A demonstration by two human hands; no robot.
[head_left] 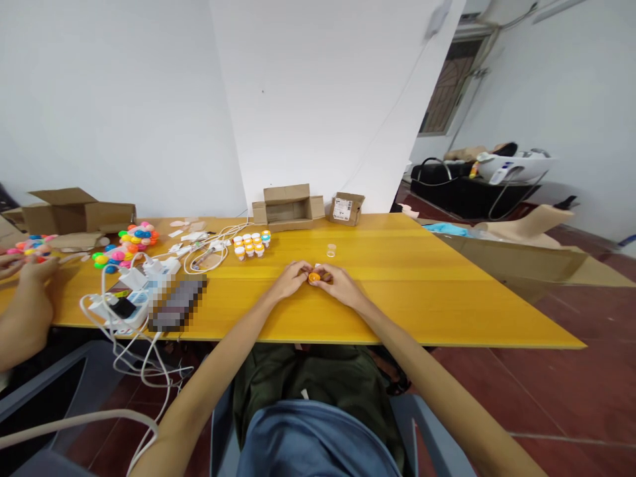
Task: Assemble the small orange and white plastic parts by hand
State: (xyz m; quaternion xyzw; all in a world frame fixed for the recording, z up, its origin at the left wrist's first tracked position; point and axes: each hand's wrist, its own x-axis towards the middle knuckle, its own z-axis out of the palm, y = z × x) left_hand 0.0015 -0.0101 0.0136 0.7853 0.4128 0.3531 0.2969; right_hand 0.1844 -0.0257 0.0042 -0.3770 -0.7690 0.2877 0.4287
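Observation:
A small orange round piece (314, 278), like a cap or ring, is held over the table in front of me. My right hand (340, 285) grips it from the right, thumb along its near side. From the left, the fingers of my left hand (292, 279) are bent and pressed against it. Something small and white shows just behind it, too small to name. Just beyond my hands stands a small clear cup (331, 250). To the left of the cup, several small containers (251, 244) with white, orange and teal parts stand grouped together.
On the wooden table (407, 285), open cardboard boxes (288, 207) and a smaller labelled box (346, 208) stand by the wall. Leftward lie a power strip (144, 298) with white cables, a blurred dark device (177, 303) and colourful balls (119, 257). Another person's hand (42, 268) works at far left.

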